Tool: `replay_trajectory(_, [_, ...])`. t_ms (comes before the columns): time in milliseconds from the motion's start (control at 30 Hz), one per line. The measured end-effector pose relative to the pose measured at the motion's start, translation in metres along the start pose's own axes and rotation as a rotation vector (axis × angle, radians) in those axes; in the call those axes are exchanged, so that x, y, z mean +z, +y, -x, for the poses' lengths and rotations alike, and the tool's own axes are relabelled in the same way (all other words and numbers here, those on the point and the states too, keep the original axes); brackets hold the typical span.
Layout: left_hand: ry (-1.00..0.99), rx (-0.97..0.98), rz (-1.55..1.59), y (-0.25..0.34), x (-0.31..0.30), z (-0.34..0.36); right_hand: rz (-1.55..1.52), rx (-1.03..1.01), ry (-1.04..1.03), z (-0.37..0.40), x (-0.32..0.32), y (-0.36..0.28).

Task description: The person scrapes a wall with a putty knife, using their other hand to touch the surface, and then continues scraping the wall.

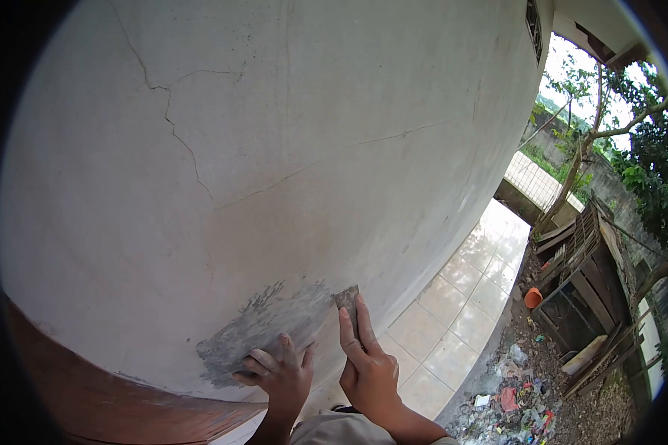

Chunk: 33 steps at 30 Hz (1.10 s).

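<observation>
One small flat block (pixel 345 298) was at the right edge of the grey patch (pixel 271 322), pinched in the R hand (pixel 371 367) w/ two fingers laid along it, while the L hand (pixel 286 374), fingers spread, was over the patch's lower part. It looked light, stiff & prob. not slippery, best held by its lower end. Orange pot (pixel 533 297) lay well right of the patch, contents unclear.
</observation>
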State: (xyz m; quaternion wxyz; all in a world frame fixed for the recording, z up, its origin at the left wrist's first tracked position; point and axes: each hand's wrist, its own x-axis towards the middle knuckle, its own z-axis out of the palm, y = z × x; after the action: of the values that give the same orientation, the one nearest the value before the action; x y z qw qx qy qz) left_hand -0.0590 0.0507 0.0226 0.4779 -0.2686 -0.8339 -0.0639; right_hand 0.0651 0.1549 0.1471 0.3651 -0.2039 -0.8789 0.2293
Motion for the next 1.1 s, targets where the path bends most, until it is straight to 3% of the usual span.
replay_trajectory(967, [0.01, 0.037, 0.012, -0.006, -0.007, -0.004, 0.032, 0.001, 0.008, -0.001, -0.002, -0.006])
replay_trajectory(1100, [0.008, 0.097, 0.314, -0.023, -0.015, 0.01, 0.017, 0.009, -0.007, -0.001, -0.004, -0.006])
